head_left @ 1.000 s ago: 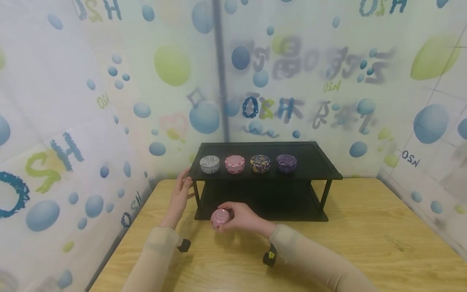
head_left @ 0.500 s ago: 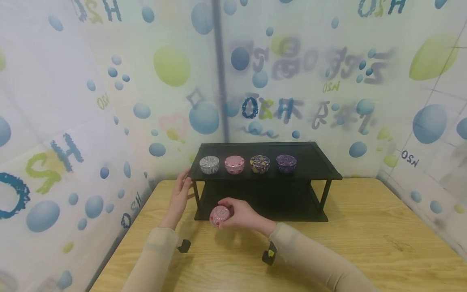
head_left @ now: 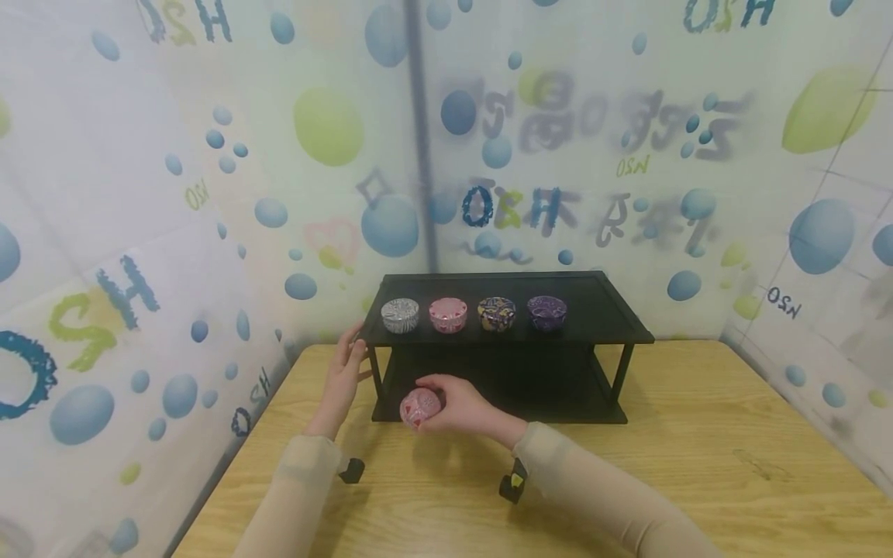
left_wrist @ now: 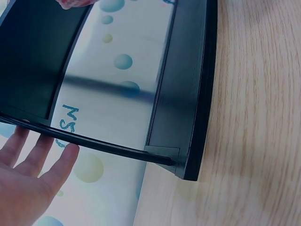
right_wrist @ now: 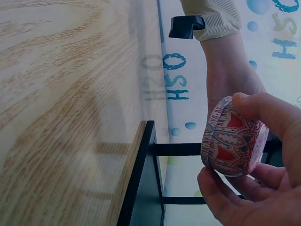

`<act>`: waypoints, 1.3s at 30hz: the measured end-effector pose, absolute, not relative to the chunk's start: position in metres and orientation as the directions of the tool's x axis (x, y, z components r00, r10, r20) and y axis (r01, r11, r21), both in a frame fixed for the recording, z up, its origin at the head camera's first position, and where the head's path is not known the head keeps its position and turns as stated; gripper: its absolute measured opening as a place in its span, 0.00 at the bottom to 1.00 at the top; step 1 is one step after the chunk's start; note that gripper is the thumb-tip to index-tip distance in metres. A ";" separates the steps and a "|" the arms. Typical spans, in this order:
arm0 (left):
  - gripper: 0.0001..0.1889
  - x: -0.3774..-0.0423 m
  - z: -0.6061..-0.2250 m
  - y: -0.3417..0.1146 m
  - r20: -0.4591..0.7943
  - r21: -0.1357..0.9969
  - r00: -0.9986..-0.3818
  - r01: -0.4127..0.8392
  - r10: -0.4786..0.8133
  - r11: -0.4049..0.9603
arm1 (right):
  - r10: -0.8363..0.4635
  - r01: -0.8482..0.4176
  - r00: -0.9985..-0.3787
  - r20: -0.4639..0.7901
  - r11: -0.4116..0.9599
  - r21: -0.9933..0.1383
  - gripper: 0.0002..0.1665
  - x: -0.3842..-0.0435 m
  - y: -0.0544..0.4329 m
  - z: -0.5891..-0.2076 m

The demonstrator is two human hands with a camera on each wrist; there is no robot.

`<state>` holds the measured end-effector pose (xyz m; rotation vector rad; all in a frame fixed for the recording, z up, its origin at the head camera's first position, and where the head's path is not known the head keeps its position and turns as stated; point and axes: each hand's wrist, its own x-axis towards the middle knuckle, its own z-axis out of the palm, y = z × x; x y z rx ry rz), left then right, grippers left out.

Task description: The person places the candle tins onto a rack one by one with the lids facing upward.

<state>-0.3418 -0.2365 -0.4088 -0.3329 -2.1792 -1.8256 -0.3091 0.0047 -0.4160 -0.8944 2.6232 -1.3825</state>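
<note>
A small round pink-and-red patterned tin [head_left: 421, 408] is gripped by my right hand [head_left: 466, 404], in front of the shelf's lower level and tilted. In the right wrist view, thumb and fingers pinch the tin [right_wrist: 233, 137], whose side shows red heart shapes. My left hand [head_left: 344, 369] touches the left end of the black two-tier shelf [head_left: 502, 342]. In the left wrist view, the left hand's fingers [left_wrist: 60, 165] are extended against the thin end bar. Along the shelf's top stand a silver-white tin [head_left: 401, 316], a pink tin [head_left: 448, 315], a dark gold-patterned tin [head_left: 497, 314] and a purple tin [head_left: 547, 313].
The shelf stands on a wooden table [head_left: 684, 457] near its back edge, with thin posts [head_left: 623, 372] at its ends. Behind and beside the table hangs a pale sheet [head_left: 600, 139] with blue and green spots. Black devices [head_left: 512, 482] are strapped at both wrists.
My right hand has moved slightly up toward the shelf with the pink tin, which has turned to show more of its heart-marked side. My left hand stays at the shelf's left end.
</note>
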 end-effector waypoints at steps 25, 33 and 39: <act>0.27 -0.342 -0.408 -0.236 0.346 0.926 -0.938 0.342 0.007 0.161 | -0.507 -0.551 -0.810 0.295 0.487 -0.678 0.38 -0.313 0.003 -0.407; 0.28 -0.340 -0.407 -0.236 0.339 0.928 -0.941 0.335 0.009 0.165 | -0.507 -0.558 -0.806 0.307 0.474 -0.681 0.39 -0.313 0.006 -0.404; 0.28 -0.340 -0.408 -0.237 0.345 0.924 -0.938 0.343 0.016 0.167 | -0.498 -0.557 -0.808 0.315 0.474 -0.682 0.39 -0.310 0.007 -0.397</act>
